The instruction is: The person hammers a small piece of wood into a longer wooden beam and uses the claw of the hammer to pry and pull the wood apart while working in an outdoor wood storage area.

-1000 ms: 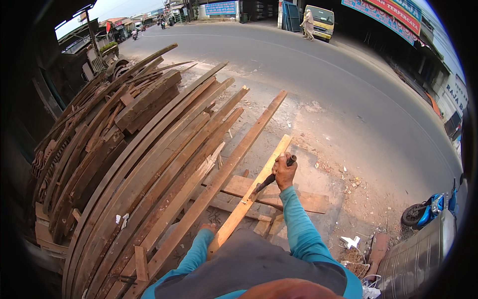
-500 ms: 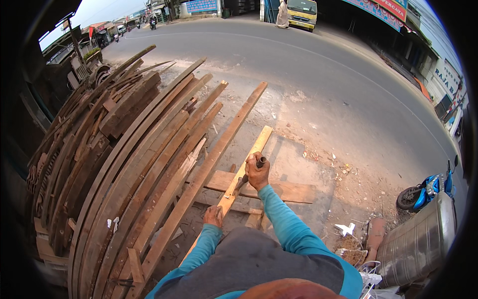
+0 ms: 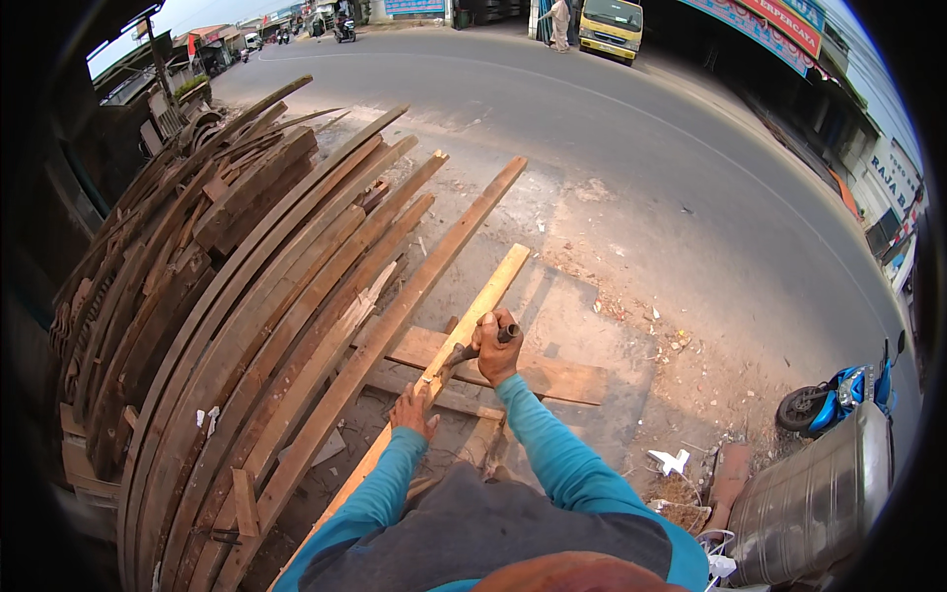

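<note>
A long, pale yellowish wooden plank (image 3: 488, 294) runs slantwise from the lower left, up past both hands. My left hand (image 3: 412, 412) is on it, fingers over its top face and thumb at the right side, holding it. Just beyond, my right hand (image 3: 496, 347) is closed around the handle of a hammer (image 3: 456, 357). The round, tube-like end of the handle sticks out at the right of the fist. Its head is down against the plank's face, dark and partly hard to make out. Under the plank, a wider brown board (image 3: 552, 377) lies crosswise.
Several long brown beams (image 3: 326, 286) are stacked on the left, and one separate beam (image 3: 449, 247) lies beside the plank. A metal drum (image 3: 804, 503) and a blue motorcycle (image 3: 843, 395) stand at the right. Beyond runs a road (image 3: 612, 128) with a parked yellow truck (image 3: 610, 28).
My left hand has moved up along the plank, nearer the hammer, its fingers straighter. My right hand and the hammer have shifted slightly left. The whole view has shifted a little.
</note>
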The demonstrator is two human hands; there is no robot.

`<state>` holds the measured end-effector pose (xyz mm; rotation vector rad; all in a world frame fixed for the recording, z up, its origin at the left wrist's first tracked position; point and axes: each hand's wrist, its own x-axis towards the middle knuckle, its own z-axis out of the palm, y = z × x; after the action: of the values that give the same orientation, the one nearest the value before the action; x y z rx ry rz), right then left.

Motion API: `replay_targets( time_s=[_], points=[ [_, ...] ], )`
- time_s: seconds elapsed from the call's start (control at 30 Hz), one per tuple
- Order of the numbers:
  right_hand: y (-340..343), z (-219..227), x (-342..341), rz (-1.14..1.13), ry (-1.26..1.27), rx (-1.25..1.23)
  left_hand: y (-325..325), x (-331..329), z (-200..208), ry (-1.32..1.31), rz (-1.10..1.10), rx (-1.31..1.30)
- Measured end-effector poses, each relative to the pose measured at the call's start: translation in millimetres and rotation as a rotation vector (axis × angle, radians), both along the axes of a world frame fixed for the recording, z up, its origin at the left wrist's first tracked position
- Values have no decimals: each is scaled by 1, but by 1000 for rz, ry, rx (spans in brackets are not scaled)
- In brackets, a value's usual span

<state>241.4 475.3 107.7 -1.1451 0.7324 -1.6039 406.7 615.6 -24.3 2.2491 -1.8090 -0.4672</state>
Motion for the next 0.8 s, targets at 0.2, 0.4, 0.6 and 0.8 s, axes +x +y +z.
replay_targets(
  time_s=[0.2, 0.4, 0.6, 0.8],
  points=[
    [37, 11, -1, 30, 200, -31, 0, 21, -18, -3, 55, 100],
    [55, 23, -1, 15, 185, 37, 14, 33, -34, 58, 40, 20],
    [79, 39, 16, 96, 269, -46, 56, 53, -23, 37, 28, 24],
    [70, 28, 50, 88, 293, 60, 112, 60, -7, 181, 17, -42]
  ],
)
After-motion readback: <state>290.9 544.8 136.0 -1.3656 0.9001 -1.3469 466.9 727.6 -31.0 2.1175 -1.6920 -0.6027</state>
